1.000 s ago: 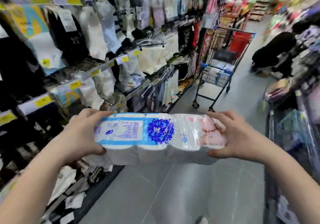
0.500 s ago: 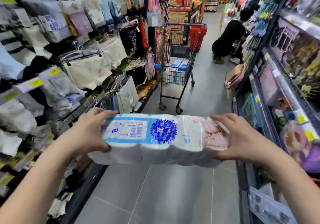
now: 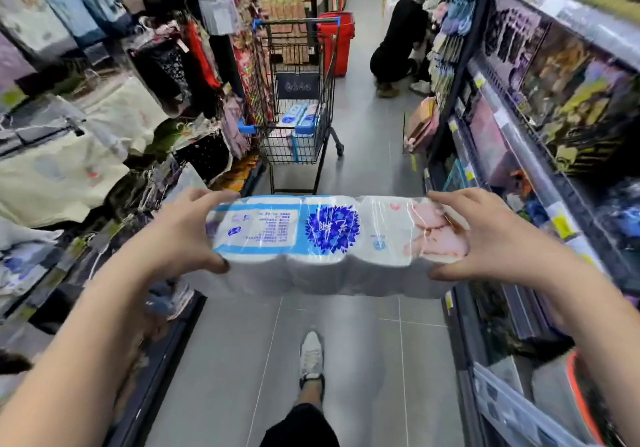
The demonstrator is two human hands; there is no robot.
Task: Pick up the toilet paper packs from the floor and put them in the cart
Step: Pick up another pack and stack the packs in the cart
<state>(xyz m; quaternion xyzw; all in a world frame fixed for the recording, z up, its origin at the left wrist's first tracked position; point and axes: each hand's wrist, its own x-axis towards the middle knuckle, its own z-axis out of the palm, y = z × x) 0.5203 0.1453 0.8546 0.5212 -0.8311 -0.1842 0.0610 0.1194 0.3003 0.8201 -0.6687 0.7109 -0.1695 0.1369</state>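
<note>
Plastic-wrapped toilet paper pack (image 3: 329, 238), white w/ blue flower emblem; small print too blurred to read. Left hand (image 3: 180, 235) & right hand (image 3: 485, 238) clasped its ends, fingers curled over top, thumbs on near side. Cart (image 3: 294, 100) stood well beyond the grip, w/ more packs (image 3: 298, 124) inside.

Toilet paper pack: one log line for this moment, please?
carry | toilet paper pack held by left hand and right hand at its ends | cart ahead, packs inside

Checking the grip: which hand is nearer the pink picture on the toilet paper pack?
Right. The right hand grips the end bearing the pink picture; the left hand grips the opposite end of the toilet paper pack.
</note>
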